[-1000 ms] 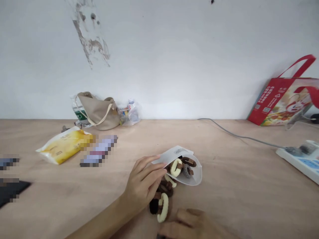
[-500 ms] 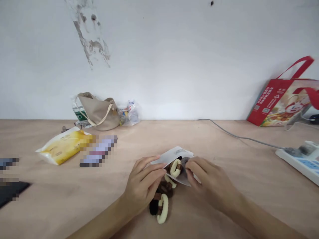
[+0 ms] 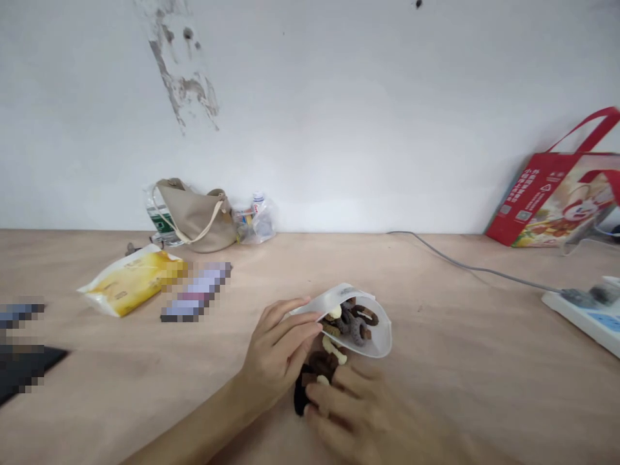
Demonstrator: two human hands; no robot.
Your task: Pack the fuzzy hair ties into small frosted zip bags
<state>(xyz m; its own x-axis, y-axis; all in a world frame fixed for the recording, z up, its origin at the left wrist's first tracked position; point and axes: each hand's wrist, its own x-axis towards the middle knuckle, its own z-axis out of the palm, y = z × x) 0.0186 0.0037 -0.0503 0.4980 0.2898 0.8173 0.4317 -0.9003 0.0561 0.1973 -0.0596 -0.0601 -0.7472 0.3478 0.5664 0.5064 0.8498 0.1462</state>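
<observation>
My left hand (image 3: pixel 281 349) grips the near edge of a translucent white plastic pouch (image 3: pixel 372 339), holding its mouth apart. Several brown, grey and cream fuzzy hair ties (image 3: pixel 356 323) lie inside the pouch. More hair ties spill onto the table just below it, including a dark brown one (image 3: pixel 322 363) and a black one (image 3: pixel 300 397). My right hand (image 3: pixel 358 413) lies curled over a cream-and-brown hair tie (image 3: pixel 322 381), hiding most of it, and its fingertips are next to the black one.
The plywood table (image 3: pixel 460 361) runs to a white wall. Along the wall stand a beige bag (image 3: pixel 196 219), a plastic bag (image 3: pixel 254 223) and a red gift bag (image 3: pixel 552 200). A yellow packet (image 3: pixel 130 284), a blurred item (image 3: pixel 196 292) and a power strip (image 3: pixel 586 320) with a grey cable (image 3: pixel 475 266) lie on the table.
My right hand has moved from the pouch's mouth down to the loose hair ties, covering the cream one. The hair ties inside the pouch now sit deeper, and the pouch mouth looks rounder.
</observation>
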